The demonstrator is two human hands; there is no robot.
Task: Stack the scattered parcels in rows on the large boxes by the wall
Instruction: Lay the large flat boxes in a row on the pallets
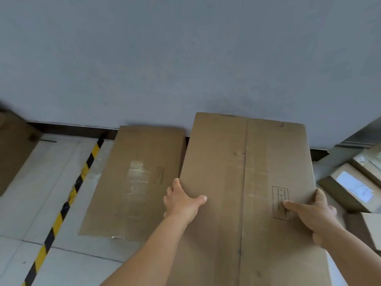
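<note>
A large brown cardboard box (243, 172) fills the middle of the view, its far end against the grey wall. My left hand (182, 201) grips its left edge with the thumb lying on top. My right hand (311, 213) grips its right edge, thumb over a printed label. A second large box (134, 182) lies lower, to the left, also reaching the wall. Small parcels (348, 188) with white labels sit scattered at the right, partly hidden behind the held box.
A yellow and black striped tape line (68, 201) runs diagonally over the pale tiled floor on the left. Another brown box (14, 149) stands at the far left edge. The grey wall (185, 58) fills the upper half of the view.
</note>
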